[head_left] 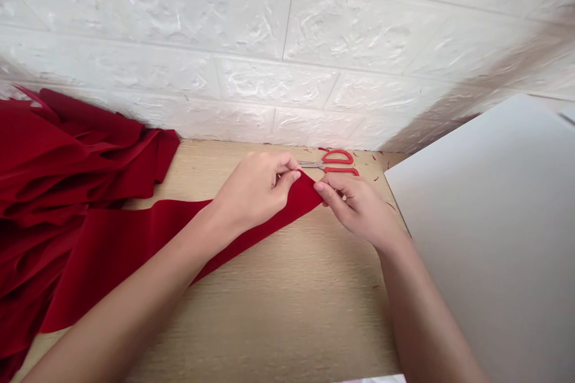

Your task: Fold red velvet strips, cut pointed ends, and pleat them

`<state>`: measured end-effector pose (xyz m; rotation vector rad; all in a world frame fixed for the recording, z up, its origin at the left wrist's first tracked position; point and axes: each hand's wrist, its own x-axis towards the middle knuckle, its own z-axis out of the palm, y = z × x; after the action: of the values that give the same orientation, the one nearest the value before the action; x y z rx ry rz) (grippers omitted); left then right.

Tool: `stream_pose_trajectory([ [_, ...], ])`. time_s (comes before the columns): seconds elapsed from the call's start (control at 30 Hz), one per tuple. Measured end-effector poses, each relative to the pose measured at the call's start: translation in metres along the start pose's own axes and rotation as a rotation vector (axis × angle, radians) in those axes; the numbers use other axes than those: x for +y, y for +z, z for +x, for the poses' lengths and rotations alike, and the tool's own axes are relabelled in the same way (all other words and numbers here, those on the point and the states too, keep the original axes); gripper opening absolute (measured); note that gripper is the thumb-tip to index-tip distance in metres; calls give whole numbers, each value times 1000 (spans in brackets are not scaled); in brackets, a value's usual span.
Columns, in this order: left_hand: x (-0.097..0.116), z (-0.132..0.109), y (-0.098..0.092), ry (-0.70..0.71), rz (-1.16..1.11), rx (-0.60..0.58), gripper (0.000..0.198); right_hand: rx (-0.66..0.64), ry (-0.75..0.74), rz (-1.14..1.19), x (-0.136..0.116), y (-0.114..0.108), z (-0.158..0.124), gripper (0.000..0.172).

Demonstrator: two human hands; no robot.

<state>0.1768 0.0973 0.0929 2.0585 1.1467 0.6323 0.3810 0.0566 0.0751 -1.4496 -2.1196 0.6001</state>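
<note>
A long strip of dark red fabric (166,233) runs from the left across the table and narrows toward my hands. My left hand (256,188) pinches its upper edge between thumb and fingertips. At the right end, my right hand (357,200) grips the corner in a pinch, its thumb on top. The piece between the two hands is held taut, slightly raised at the tip. Just behind my fingers lies a pair of scissors (338,157) with red handles, its blades partly hidden by my left hand and the fabric.
A heap of the same red fabric (90,161) fills the left side. A white-grey panel (489,191) stands at the right. Small red scraps (376,179) dot the wooden table (278,311) near the scissors. Behind everything rises a white brick-patterned wall (251,30).
</note>
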Motion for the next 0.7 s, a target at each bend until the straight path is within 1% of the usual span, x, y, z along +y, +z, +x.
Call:
stream_pose_trajectory([
  [0.1, 0, 0, 0, -40, -20, -55, 20, -21, 9, 15, 5, 7, -5, 46],
  [0.23, -1, 1, 1, -79, -8, -107, 19, -83, 40, -102, 9, 2, -9, 50],
  [0.37, -1, 0, 3, -84, -26, -130, 17, -89, 48, -123, 0, -5, 3, 44],
  [0.5, -6, -1, 6, -93, -162, -153, 12, -159, -31, -115, -12, 2, 18, 52],
  [0.53, -8, -1, 7, -101, -209, -160, 14, -149, -41, -132, -13, 5, 20, 54],
  [0.63, -11, -1, 6, -133, -330, -204, 19, -39, -38, -174, -13, 13, 19, 55],
  [0.7, -11, -1, 4, -139, -360, -224, 16, 18, -24, -202, -12, 16, 18, 56],
])
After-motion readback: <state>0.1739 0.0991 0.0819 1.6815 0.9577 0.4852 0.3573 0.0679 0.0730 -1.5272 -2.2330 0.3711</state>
